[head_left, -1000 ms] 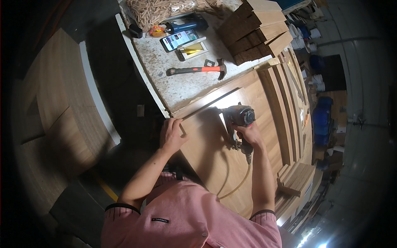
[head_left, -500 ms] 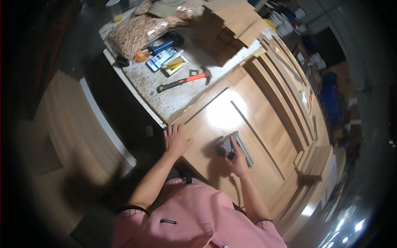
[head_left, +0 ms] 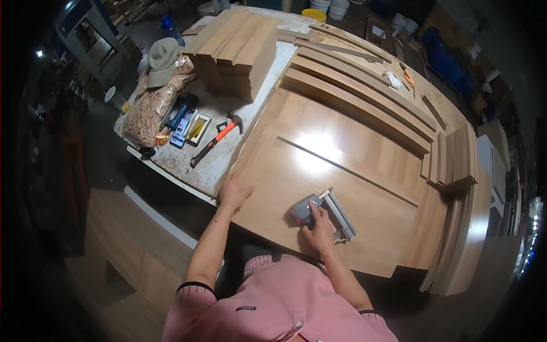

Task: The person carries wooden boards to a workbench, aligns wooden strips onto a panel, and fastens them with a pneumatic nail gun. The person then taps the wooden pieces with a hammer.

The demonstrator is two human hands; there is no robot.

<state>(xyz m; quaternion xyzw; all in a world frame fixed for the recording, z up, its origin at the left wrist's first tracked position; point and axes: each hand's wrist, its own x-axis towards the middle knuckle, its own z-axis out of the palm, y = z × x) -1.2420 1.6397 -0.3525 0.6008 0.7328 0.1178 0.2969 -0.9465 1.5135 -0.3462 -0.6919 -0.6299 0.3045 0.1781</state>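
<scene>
The right hand (head_left: pixel 319 231) is wrapped around the nail gun (head_left: pixel 323 215) in the middle of the big wood panel (head_left: pixel 353 159), and the left hand (head_left: pixel 233 191), pressed flat at its edge, might let the panel slide.

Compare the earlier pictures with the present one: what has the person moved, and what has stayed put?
The right hand has drawn the nail gun back along the wooden panel toward the person's body, keeping its grip. The left hand stays flat on the panel's edge; the hammer has not moved.
</scene>
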